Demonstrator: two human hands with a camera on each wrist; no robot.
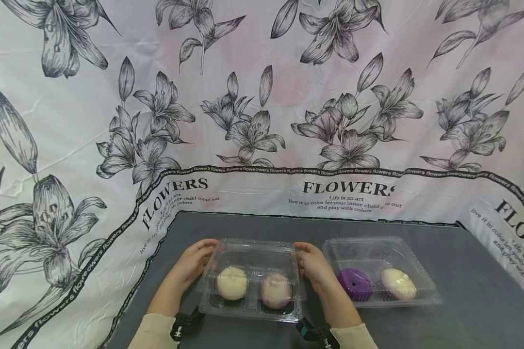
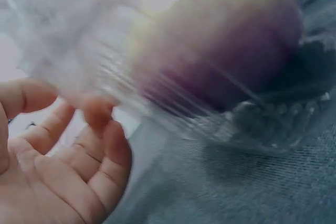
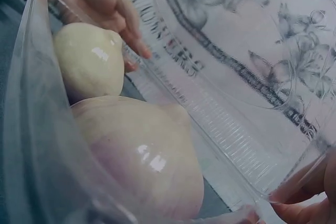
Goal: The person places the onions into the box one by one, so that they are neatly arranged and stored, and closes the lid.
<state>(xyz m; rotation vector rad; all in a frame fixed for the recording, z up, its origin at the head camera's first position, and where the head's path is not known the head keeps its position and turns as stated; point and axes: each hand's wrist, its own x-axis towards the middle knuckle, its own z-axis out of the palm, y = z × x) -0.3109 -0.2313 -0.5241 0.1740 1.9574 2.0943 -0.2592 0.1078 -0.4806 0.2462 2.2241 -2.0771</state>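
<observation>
A clear plastic clamshell box (image 1: 251, 314) stands in front of me, its hinged lid (image 1: 254, 252) raised at an angle over the base. Two rounded, glossy pieces lie in it: a cream one (image 1: 232, 283) on the left and a pinkish-cream one (image 1: 276, 292) on the right. What they are made of, I cannot tell. On the left side, my left hand (image 1: 194, 265) pinches the plastic edge with curled fingers, also seen in the blurred left wrist view. My right hand (image 1: 315, 267) grips the opposite lid edge, its thumb and finger (image 3: 302, 195) at a corner in the right wrist view.
A second clear box (image 1: 373, 245) stands to the right, close to my right forearm, holding a purple piece (image 1: 354, 284) and a pale yellow one (image 1: 399, 284). The grey tabletop (image 1: 476, 300) meets a flower-printed cloth (image 1: 262, 191) at its back and sides.
</observation>
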